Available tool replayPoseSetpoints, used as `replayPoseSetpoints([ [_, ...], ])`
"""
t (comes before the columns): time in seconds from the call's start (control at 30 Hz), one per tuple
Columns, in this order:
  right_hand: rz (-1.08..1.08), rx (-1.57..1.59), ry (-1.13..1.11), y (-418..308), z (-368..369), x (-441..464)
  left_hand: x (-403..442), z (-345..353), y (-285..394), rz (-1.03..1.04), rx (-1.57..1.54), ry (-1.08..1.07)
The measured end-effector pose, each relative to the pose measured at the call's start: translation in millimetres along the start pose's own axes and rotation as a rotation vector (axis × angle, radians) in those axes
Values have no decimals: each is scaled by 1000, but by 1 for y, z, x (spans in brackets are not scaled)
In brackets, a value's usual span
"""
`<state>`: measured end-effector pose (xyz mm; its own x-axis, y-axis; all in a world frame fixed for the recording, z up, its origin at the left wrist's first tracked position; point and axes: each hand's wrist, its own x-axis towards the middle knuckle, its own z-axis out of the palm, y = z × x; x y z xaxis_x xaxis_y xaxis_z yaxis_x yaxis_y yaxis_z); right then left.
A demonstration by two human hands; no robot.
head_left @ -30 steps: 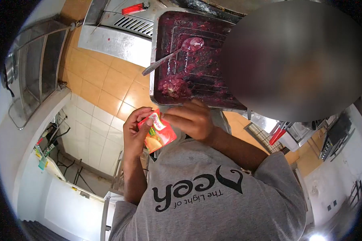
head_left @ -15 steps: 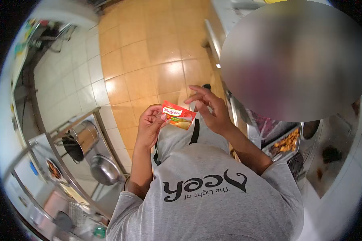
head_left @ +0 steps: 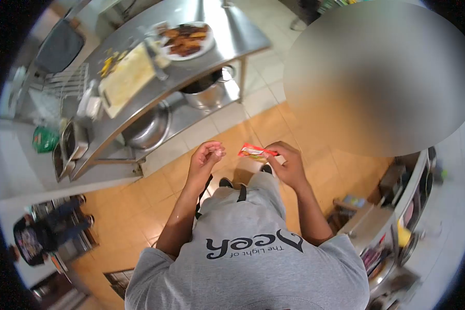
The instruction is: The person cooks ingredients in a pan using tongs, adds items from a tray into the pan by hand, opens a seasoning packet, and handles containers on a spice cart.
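Head view — flat red packet [head_left: 254, 151] in pinch of right hand [head_left: 288, 165] — left hand [head_left: 205, 159] curled, grip unclear.

Small flat red sachet [head_left: 254, 151], white label patch with lettering too blurred to read, yellowish-green print along the lower edge; seen at a steep slant so its face looks foreshortened, and can't tell if sealed or torn. Pinched at one end between thumb and fingers of the right hand [head_left: 290, 168], held in mid-air in front of the body, long side roughly crosswise, free end pointing left and tipped slightly up in view. Free end near the left hand's [head_left: 204, 161] curled fingertips, not touching them.
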<state>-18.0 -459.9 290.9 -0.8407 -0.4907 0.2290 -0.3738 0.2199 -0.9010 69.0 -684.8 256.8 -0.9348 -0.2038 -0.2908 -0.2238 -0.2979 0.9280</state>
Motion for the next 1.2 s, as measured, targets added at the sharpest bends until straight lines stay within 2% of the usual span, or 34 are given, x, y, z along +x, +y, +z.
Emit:
replayPoseSetpoints([
  [0.1,-90,-77,-113,4,39,92,23,-80,11,25,-72,197],
  [0.27,-166,-21,-266,30,119,233,65,-170,41,82,-123,538],
  [0.33,-136,27,-355,32,166,293,84,-212,53,142,-100,617],
  [0.47,-337,-2,-562,15,271,407,86,-269,111,258,-64,855],
  [0.53,-346,31,-651,2,334,458,78,-299,127,314,-31,917],
  [0.63,-439,64,-680,-12,431,525,62,-333,141,321,-45,1072],
  [0.67,-486,96,-674,-14,461,544,60,-346,143,324,-48,1085],
  [0.73,-636,-88,-602,-29,509,569,57,-373,143,325,-55,1096],
  [0.93,-433,-47,-761,-32,620,597,48,-457,177,344,15,832],
  [0.97,-374,-146,-786,-34,627,600,43,-468,185,348,11,788],
  [1.07,-581,-229,-507,-19,647,591,20,-499,194,315,-6,699],
  [1.2,-660,-316,-388,-4,638,566,-2,-534,191,337,7,649],
])
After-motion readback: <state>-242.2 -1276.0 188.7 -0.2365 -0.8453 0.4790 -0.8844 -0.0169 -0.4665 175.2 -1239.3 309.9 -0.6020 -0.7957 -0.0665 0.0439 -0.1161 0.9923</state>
